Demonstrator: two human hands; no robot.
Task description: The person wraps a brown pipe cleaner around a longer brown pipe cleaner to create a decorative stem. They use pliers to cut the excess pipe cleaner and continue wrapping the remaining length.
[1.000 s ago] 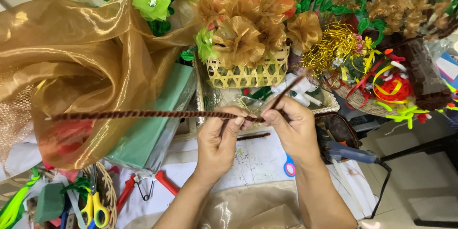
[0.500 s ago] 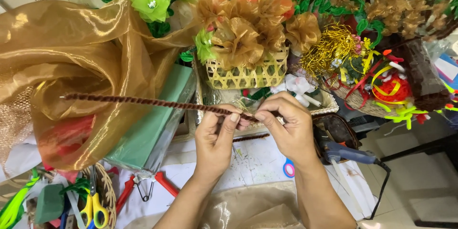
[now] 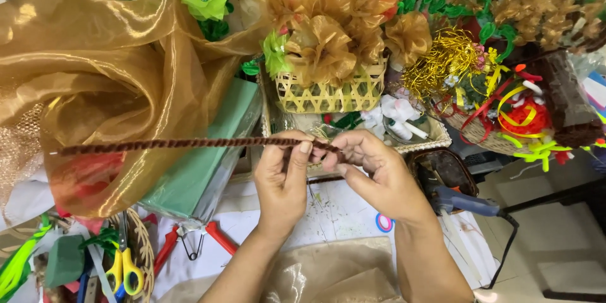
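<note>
Both hands meet over the middle of the crowded tabletop (image 3: 353, 211), working a long brown twisted stem (image 3: 183, 144) that runs level out to the left, its far tip in front of the gold organza cloth (image 3: 107, 76). The left hand (image 3: 284, 177) has its grip pinched together on the stem near its right end, thumb and forefinger clamped on it; the right hand (image 3: 372, 173) closes its fingers round the short end that remains, so the two grips sit almost touching. A second ago a thin brown strip slanted up and away from the right hand toward the woven basket (image 3: 331, 91); half a second ago it had shortened, and now no loose tail shows at all, only the covered stem. By my judgement the wrapping has reached the stem's end, and the right fingers are pressing the last bit down. Beyond the hands stands the basket of gold fabric flowers, with a shallow tray (image 3: 435, 142) just behind the knuckles. A blue glue gun (image 3: 470, 203) lies toward the right edge, red-handled pliers (image 3: 189, 240) and yellow scissors (image 3: 123, 271) toward the near left corner.
</note>
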